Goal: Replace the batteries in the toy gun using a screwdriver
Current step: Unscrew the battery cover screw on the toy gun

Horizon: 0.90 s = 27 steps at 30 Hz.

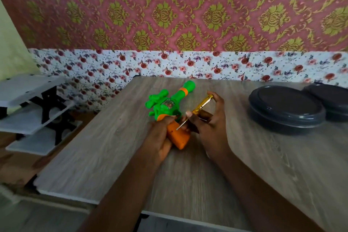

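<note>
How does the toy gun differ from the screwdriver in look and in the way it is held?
The gun is bulky, green and orange; the screwdriver is slim, with a yellow handle and thin metal shaft. The left hand grips the gun's orange grip; the right hand holds the screwdriver. The gun lies along the table; the screwdriver tilts, tip down toward that grip. Both are in hand.

The left forearm [120, 194] and right forearm [263, 184] show from the near edge up to the wrists, both bare, with skin uncovered all along. The left hand [160, 137] and right hand [209, 126] are bare too. A short, pale nail [188, 113] shows on the right thumb.
</note>
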Each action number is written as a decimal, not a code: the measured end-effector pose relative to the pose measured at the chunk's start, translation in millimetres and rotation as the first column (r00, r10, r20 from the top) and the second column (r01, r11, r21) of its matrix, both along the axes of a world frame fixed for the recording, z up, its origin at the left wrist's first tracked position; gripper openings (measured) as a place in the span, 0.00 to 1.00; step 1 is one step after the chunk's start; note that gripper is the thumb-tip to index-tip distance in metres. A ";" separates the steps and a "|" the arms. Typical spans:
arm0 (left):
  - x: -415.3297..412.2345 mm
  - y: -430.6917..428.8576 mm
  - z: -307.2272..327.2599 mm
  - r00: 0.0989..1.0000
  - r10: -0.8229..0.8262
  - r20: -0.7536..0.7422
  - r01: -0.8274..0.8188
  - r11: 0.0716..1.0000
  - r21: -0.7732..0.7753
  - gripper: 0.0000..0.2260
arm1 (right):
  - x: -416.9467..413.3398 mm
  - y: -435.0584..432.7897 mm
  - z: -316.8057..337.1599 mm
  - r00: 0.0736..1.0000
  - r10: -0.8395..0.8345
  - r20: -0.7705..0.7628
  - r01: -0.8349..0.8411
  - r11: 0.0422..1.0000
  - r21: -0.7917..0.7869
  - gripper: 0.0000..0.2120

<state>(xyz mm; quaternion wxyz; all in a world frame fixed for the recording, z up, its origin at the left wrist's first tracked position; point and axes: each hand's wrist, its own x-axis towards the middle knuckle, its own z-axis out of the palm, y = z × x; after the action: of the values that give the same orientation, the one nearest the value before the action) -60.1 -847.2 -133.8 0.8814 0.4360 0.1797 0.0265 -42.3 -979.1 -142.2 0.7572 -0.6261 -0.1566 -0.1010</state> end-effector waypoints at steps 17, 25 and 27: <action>2.4 -2.3 -8.7 0.998 -0.043 0.050 0.044 0.999 -0.017 0.20 | -19.9 -1.8 29.2 0.931 0.022 0.365 0.099 0.946 -0.309 0.33; -2.9 -3.4 -4.8 0.995 -0.064 0.072 0.063 0.998 0.008 0.22 | -14.6 1.8 33.3 0.844 -0.004 0.537 0.168 0.951 -0.258 0.21; -1.9 -2.9 -6.5 0.994 -0.073 0.078 0.073 0.997 0.004 0.14 | -11.5 0.0 37.6 0.817 -0.023 0.576 0.208 0.944 -0.257 0.18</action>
<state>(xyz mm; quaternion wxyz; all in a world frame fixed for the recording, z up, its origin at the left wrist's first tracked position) -62.0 -850.1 -140.3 0.8880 0.4412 0.1290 0.0115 -53.8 -979.1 -104.6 0.5617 -0.6864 -0.3490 -0.3026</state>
